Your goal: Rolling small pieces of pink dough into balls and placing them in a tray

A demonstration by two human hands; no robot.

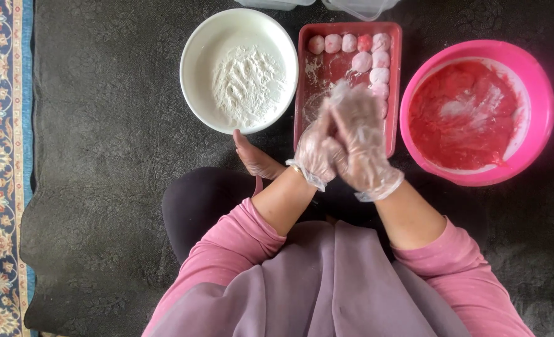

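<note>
From the head view, I saw my left hand (314,150) and right hand (361,140), both in thin clear gloves, pressed palm to palm over the near end of the red tray (306,93). Whether a dough ball sat between them I could not tell; the palms hid it. Pink balls (377,59) lined the tray's far edge and right side. Left of the tray stood the white flour bowl (196,43); right of it, the pink bowl (539,112) of red dough. All rested on a dark mat (102,156). I judged that sticky dough could tear a glove, or anything let slip could dent the finished balls below.
</note>
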